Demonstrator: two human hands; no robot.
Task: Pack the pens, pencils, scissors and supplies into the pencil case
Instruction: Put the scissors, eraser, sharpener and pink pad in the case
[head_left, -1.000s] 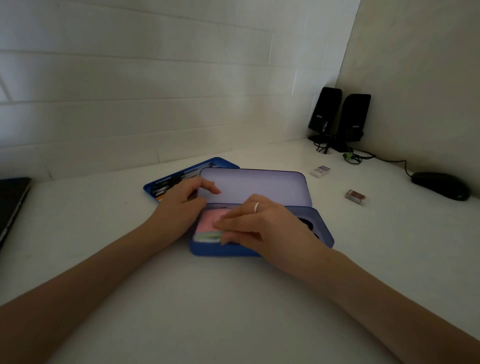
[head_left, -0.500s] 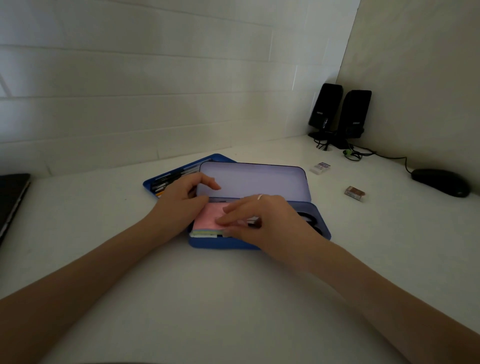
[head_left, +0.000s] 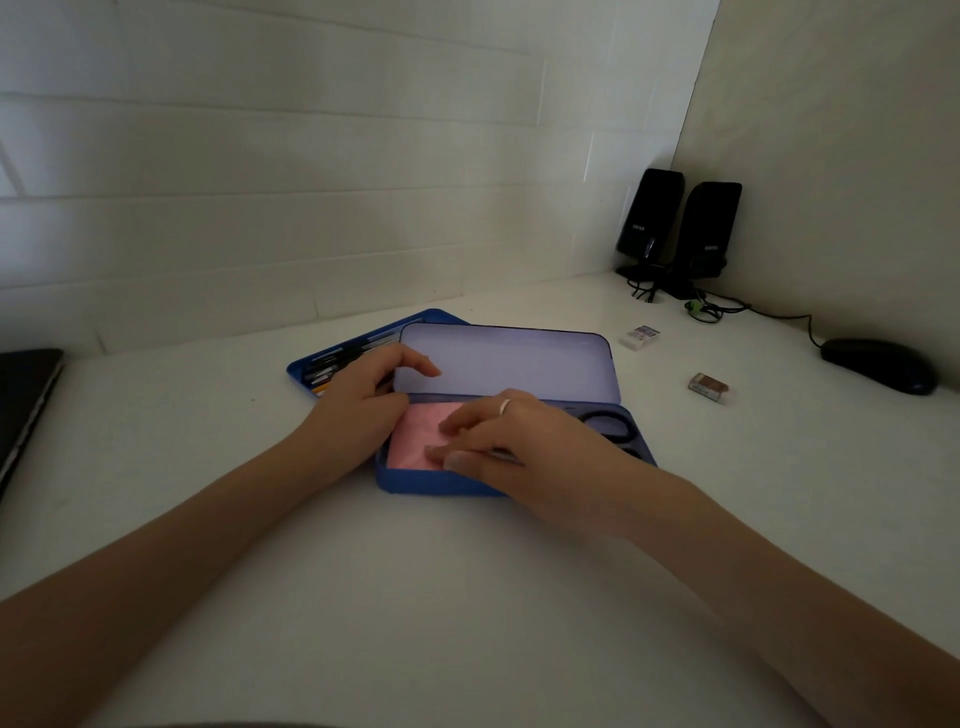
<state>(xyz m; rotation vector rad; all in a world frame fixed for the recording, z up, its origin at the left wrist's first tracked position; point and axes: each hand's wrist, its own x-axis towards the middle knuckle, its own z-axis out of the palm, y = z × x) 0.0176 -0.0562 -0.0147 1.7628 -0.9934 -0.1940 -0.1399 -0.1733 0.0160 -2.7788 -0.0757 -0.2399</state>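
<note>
A blue tin pencil case (head_left: 415, 480) lies open mid-table, its pale lid (head_left: 509, 364) propped up behind. A pink sticky-note pad (head_left: 415, 436) lies flat in the case's left end. My right hand (head_left: 519, 452) rests on the pad with fingers spread, pressing it down. Black scissor handles (head_left: 608, 421) show in the right end. My left hand (head_left: 363, 400) holds the lid's left edge with thumb and fingers. Behind it a blue tray (head_left: 332, 364) holds several pens and pencils. A white eraser (head_left: 640, 336) and a brown sharpener (head_left: 709, 387) lie to the right.
Two black speakers (head_left: 675, 228) with cables stand in the back right corner. A black mouse (head_left: 878, 364) sits at the far right. A dark laptop edge (head_left: 26, 395) shows at the left. White walls close the back and right sides.
The pink pad has sunk from tilted above the rim to flat inside the case. My right hand slid left over it. The left hand stayed on the lid.
</note>
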